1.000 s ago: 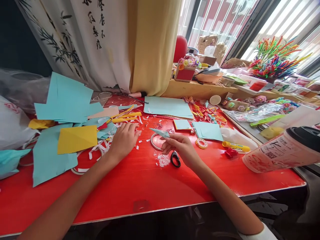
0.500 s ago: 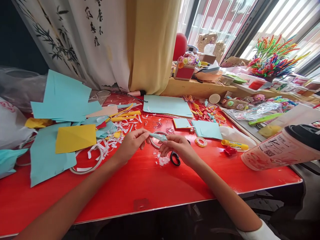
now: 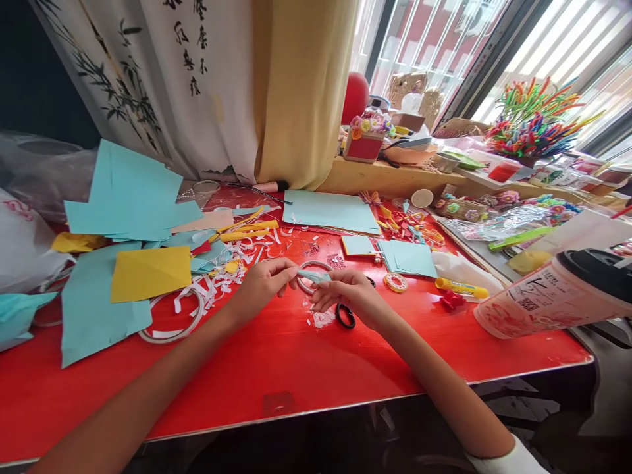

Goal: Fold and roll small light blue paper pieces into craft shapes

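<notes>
A small folded piece of light blue paper (image 3: 314, 276) is stretched between my two hands above the red table. My left hand (image 3: 269, 280) pinches its left tip between thumb and forefinger. At the other end, my right hand (image 3: 348, 293) grips the paper, its lower fingers curled loosely beneath. Behind the paper lies a white ring, a roll of tape (image 3: 316, 265), partly covered. Black-handled scissors (image 3: 345, 316) rest just below my right hand, their blades hidden. White paper scraps (image 3: 323, 318) lie under the hands.
Blue sheets (image 3: 128, 191) and a yellow sheet (image 3: 151, 273) are heaped at left, beside white paper shreds (image 3: 212, 296). Small blue squares (image 3: 407, 258), a glue stick (image 3: 461, 288) and a large drink cup (image 3: 533, 296) stand or lie at right. The red table's (image 3: 222, 395) front edge runs below my arms.
The folded blue paper has turned slightly, its right end now a little lower. Both hands keep hold of it and have barely shifted. The view has moved slightly.
</notes>
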Demonstrator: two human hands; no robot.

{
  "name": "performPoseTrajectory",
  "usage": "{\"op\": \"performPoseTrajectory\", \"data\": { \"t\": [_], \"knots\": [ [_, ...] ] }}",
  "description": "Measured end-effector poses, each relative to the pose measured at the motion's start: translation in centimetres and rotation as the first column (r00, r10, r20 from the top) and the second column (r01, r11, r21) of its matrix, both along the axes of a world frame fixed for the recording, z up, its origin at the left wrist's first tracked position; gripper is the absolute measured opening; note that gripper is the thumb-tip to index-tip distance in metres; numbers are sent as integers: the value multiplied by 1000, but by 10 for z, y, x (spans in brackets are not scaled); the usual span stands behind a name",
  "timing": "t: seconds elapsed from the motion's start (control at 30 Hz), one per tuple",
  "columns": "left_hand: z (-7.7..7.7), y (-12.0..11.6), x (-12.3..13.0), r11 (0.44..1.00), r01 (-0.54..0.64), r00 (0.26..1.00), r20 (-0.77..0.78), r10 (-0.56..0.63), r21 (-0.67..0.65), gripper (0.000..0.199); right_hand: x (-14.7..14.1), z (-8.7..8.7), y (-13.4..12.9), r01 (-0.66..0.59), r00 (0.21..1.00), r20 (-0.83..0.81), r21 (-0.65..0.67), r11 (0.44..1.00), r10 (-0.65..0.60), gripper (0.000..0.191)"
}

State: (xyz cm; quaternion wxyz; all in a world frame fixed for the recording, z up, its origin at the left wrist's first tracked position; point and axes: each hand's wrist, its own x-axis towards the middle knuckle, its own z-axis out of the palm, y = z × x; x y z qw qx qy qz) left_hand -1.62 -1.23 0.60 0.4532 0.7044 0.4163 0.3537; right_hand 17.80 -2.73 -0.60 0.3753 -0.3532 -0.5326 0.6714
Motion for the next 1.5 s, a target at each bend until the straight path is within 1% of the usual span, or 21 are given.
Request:
{"op": "performPoseTrajectory", "data": {
  "t": [0.1, 0.23, 0.4, 0.47, 0.5, 0.6, 0.63, 0.67, 0.7, 0.73, 0.77, 0.8, 0.83, 0.87, 0.9, 0.93, 0.97, 1.03, 1.17, 1.37, 1.5],
  "knots": [
    [2, -1, -1, 999, -2, 1000, -24, 3, 32, 24, -1, -1, 0, -11, 1000, -11, -22, 1000, 11, 16],
    [5, 1, -5, 999, -44, 999, -7, 44, 11, 21, -1, 0, 1, -37, 999, -17, -34, 999, 37, 19],
    [4, 3, -5, 996, -85, 996, 21, 85, 6, 20, 0, 0, 1, 80, 997, -8, 34, 996, -80, 23],
    [4, 4, -5, 996, -78, 992, 98, 82, -44, 17, 1, -1, 2, 99, 995, -2, 48, 994, -99, 23],
    [4, 5, -6, 993, -67, 984, 161, 82, -95, 17, 2, -1, 2, 98, 995, 1, 48, 994, -98, 23],
    [6, 9, -10, 964, -27, 919, 374, 127, -263, 24, 3, -2, 3, 80, 997, 12, 35, 996, -81, 23],
    [7, 10, -12, 958, -26, 895, 419, 150, -287, 27, 3, -2, 3, 80, 997, 16, 32, 996, -81, 23],
    [8, 12, -14, 959, -45, 881, 441, 171, -280, 29, 3, -2, 3, 85, 996, 20, 36, 996, -86, 23],
    [9, 12, -15, 966, -86, 883, 431, 187, -244, 30, 3, -2, 3, 93, 995, 26, 49, 994, -95, 23],
    [9, 12, -16, 976, -133, 904, 383, 192, -174, 29, 2, -2, 3, 101, 994, 38, 69, 992, -104, 23],
    [10, 11, -15, 983, -174, 937, 297, 186, -67, 26, 2, -1, 2, 106, 992, 55, 93, 990, -111, 23],
    [10, 10, -14, 980, -185, 968, 184, 170, 71, 23, 1, 0, 1, 102, 991, 76, 117, 988, -112, 23],
    [10, 7, -12, 965, -154, 988, 56, 145, 213, 19, 0, 1, 0, 94, 989, 100, 137, 986, -108, 24],
    [10, 4, -9, 938, -90, 990, -70, 120, 334, 16, -1, 2, -1, 80, 987, 123, 150, 985, -99, 25],
    [9, 1, -6, 907, -12, 980, -174, 94, 421, 14, -2, 3, -2, 65, 986, 141, 157, 985, -88, 25],
    [9, -2, -3, 880, 59, 966, -248, 68, 472, 14, -2, 4, -3, 54, 985, 153, 161, 985, -79, 26],
    [8, -5, -1, 863, 108, 955, -292, 47, 493, 16, -3, 4, -4, 47, 984, 159, 165, 985, -74, 26],
    [7, -9, 3, 863, 143, 946, -322, 24, 484, 18, -3, 5, -5, 43, 985, 158, 175, 984, -71, 25],
    [7, -11, 3, 881, 135, 955, -298, 7, 454, 18, -1, 5, -4, 52, 989, 125, 170, 984, -74, 24],
    [8, -13, 5, 875, 162, 946, -324, -6, 455, 16, 1, 4, -4, 55, 995, 77, 95, 994, -62, 21],
    [9, -15, 6, 881, 151, 943, -333, 9, 449, 15, 1, 4, -4, 71, 993, 85, 93, 993, -79, 23]
  ]
}}
